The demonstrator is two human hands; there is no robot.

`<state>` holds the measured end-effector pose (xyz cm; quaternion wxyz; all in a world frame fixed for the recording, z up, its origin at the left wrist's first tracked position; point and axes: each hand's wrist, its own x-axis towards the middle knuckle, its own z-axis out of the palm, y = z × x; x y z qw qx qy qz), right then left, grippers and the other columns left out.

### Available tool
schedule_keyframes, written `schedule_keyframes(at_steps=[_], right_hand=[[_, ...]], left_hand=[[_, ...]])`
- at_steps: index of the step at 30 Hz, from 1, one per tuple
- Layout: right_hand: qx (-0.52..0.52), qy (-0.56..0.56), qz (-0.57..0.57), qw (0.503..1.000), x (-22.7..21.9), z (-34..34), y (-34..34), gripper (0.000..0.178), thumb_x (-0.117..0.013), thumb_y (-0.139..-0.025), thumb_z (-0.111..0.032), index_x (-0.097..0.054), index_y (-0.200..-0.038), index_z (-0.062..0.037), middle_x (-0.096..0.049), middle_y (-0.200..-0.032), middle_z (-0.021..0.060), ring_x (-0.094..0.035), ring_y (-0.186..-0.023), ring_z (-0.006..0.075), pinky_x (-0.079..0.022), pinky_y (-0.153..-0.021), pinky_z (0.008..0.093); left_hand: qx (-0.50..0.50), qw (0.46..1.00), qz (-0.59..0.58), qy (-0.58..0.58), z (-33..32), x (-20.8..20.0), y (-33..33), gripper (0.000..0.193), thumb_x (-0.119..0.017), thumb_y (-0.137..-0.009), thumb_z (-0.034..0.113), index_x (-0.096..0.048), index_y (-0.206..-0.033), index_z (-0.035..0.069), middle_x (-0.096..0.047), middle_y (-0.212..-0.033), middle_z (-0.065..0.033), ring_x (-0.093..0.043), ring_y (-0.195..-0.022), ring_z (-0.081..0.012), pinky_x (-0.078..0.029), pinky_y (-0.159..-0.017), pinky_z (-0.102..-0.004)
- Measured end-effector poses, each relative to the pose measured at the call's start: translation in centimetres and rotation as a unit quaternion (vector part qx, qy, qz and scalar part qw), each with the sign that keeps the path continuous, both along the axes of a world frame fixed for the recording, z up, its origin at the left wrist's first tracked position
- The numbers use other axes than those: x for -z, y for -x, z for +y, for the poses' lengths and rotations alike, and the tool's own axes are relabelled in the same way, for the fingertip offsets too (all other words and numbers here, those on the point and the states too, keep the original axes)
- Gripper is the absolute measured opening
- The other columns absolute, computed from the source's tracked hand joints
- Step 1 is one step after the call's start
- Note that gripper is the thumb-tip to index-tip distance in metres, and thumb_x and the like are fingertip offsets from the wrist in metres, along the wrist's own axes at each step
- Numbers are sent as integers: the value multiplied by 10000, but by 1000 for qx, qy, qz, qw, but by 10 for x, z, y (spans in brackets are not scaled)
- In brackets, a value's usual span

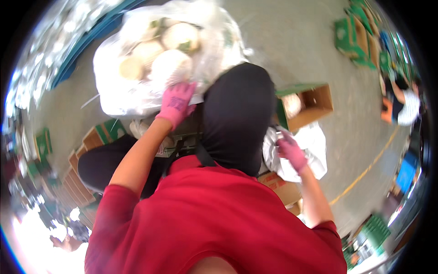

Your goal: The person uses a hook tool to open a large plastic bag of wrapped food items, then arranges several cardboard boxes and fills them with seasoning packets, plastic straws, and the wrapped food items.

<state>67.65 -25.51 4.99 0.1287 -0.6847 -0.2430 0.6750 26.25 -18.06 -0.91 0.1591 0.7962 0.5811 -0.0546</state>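
Observation:
My left hand [177, 102], in a pink glove, reaches to the lower edge of a large clear plastic bag [107, 98]. Its stretched fingers touch a pale round fruit [172, 66] wrapped in white foam netting. Several more pale fruits [181, 36], which look like trimmed coconuts, lie in the bag; some show green patches. To the right of my knee, my right hand [292, 150], also pink-gloved, is closed over a white plastic bag [315, 141]. A small, dark and shiny thing shows by its fingers, too blurred to name.
An open green and brown carton [317, 101] with a pale round thing inside stands beyond my right hand. Another carton [280, 186] lies below the white bag. More cartons [93, 137] stand at left and far right [353, 39]. A person [404, 102] is at the right edge.

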Motion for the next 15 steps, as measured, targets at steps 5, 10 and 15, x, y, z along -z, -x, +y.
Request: schedule_keyframes(at_steps=[5,10,15], right_hand=[[-143,-142,-117,973,204,-135,16,540,-621,-903,-102,-480,-1425,-101,-681,-1141,141,-659,-929,220,-540,-825,334],[-20,-158,-243,957,263,-163,12,494,-648,-887,-134,-536,-1367,-96,-673,-1219,115,-672,-969,237,-517,-879,344],[50,-342,-406,846,73,-45,-26,198,-673,-917,-249,-706,-1012,-78,-712,-839,87,-661,-717,191,-520,-693,322]], left_hand=[[-28,996,-80,3,-22,28,12,749,-735,-805,214,-402,-1461,77,-534,-1342,-169,-506,-1257,-340,-386,-1069,-459],[-163,919,-359,21,-10,23,41,479,-633,-883,53,-520,-1349,58,-581,-1214,-178,-633,-1050,-299,-535,-893,-386],[-373,834,-388,-123,16,-26,58,352,-604,-875,0,-562,-1224,19,-554,-1108,-111,-622,-888,-181,-572,-733,-311]])
